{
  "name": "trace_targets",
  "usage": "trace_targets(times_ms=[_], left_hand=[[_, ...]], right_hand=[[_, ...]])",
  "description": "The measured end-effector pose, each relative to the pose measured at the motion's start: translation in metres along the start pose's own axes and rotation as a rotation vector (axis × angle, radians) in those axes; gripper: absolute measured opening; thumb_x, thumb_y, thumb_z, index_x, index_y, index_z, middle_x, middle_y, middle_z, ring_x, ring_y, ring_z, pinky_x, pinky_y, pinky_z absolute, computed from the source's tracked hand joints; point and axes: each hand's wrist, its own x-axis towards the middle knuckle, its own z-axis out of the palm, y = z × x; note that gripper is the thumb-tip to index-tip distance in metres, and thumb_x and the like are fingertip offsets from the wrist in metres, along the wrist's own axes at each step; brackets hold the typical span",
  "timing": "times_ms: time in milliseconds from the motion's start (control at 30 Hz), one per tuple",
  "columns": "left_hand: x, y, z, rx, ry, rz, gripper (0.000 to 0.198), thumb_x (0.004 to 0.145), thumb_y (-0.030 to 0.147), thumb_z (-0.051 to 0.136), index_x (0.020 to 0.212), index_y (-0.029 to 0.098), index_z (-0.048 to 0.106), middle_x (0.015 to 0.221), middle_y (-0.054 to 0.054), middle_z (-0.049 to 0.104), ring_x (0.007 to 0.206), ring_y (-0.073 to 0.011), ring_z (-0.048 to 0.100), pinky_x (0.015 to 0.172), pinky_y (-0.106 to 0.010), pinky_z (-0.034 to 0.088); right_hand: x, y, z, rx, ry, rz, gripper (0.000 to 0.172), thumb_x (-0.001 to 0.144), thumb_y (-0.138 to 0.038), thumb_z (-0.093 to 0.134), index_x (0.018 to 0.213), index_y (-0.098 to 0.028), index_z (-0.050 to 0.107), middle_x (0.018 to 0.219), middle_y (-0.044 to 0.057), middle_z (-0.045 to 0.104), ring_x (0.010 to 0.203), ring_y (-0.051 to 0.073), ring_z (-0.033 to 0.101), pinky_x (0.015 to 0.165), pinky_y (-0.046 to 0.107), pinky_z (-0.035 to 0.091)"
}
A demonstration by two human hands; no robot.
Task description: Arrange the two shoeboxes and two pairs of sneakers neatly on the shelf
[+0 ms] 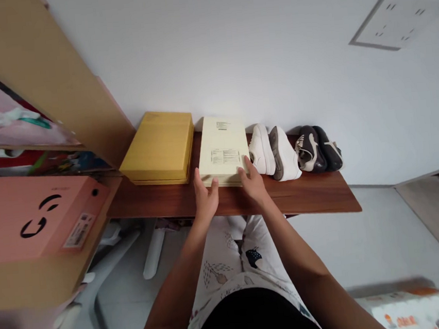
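Note:
A cream shoebox [223, 146] with printed labels on its lid stands on a dark wooden shelf [315, 194] against the white wall. My left hand [206, 199] presses its near left corner, thumb on the lid. My right hand [252, 180] grips the near right corner, fingers against the box's side. Both hands hold the box between them. A yellow box [160, 145] sits just left of it, a narrow gap between them. Right of the cream box stand a pair of white shoes [274, 152] and a pair of dark shoes [319, 149].
At the left, a pink box [34, 213] with a black logo and a barcode label lies on a tan cabinet [47, 72] with cluttered shelves. White chair legs [154, 251] show below the shelf. A printed package [423, 310] lies at bottom right. A wall socket [397, 20] is at upper right.

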Motion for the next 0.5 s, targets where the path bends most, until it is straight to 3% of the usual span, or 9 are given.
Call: trace_targets(times_ms=[167,233,300,367,433,500], left_hand=[[-0.005,-0.001,-0.009,-0.063,-0.06,-0.037,0.08,0.09,0.057,0.061,0.156,0.024,0.03,0.162,-0.016,0.031,0.148,-0.0271,0.035,0.119,-0.044,0.032],[-0.015,-0.004,-0.028,-0.067,-0.022,-0.084,0.073,0.091,0.057,0.06,0.152,0.024,0.038,0.16,-0.016,0.035,0.147,-0.0278,0.036,0.119,-0.044,0.033],[-0.028,-0.011,-0.054,-0.066,0.062,-0.153,0.062,0.091,0.056,0.06,0.144,0.025,0.048,0.154,-0.015,0.045,0.143,-0.0285,0.042,0.118,-0.046,0.035],[-0.039,-0.02,-0.081,-0.072,0.18,-0.227,0.053,0.091,0.053,0.06,0.136,0.025,0.054,0.147,-0.014,0.053,0.138,-0.0284,0.049,0.116,-0.048,0.038],[-0.044,-0.029,-0.104,-0.082,0.302,-0.284,0.049,0.091,0.048,0.061,0.133,0.025,0.055,0.142,-0.013,0.056,0.135,-0.0273,0.052,0.115,-0.049,0.039],[-0.04,-0.034,-0.123,-0.086,0.398,-0.318,0.049,0.09,0.045,0.06,0.134,0.024,0.053,0.142,-0.013,0.056,0.135,-0.0263,0.052,0.114,-0.048,0.04]], right_hand=[[-0.001,-0.008,-0.005,-0.132,0.052,-0.086,0.066,0.093,-0.058,0.048,0.144,-0.015,0.049,0.154,0.017,0.045,0.147,0.03,0.036,0.122,0.054,0.026],[-0.016,-0.016,-0.007,-0.187,0.142,-0.166,0.061,0.094,-0.053,0.048,0.141,-0.015,0.051,0.155,0.019,0.041,0.148,0.031,0.033,0.121,0.055,0.028],[-0.042,-0.022,-0.004,-0.169,0.195,-0.234,0.052,0.095,-0.049,0.048,0.137,-0.019,0.055,0.15,0.018,0.046,0.144,0.03,0.041,0.119,0.053,0.033],[-0.071,-0.022,0.005,-0.076,0.081,-0.226,0.042,0.096,-0.046,0.048,0.129,-0.023,0.06,0.136,0.014,0.059,0.129,0.027,0.056,0.112,0.05,0.043],[-0.097,-0.018,0.022,0.032,-0.19,-0.12,0.038,0.094,-0.048,0.053,0.123,-0.026,0.064,0.123,0.011,0.068,0.114,0.025,0.066,0.102,0.047,0.052],[-0.111,-0.012,0.046,0.121,-0.421,0.03,0.043,0.09,-0.053,0.059,0.123,-0.027,0.065,0.122,0.009,0.07,0.11,0.025,0.068,0.099,0.046,0.055]])
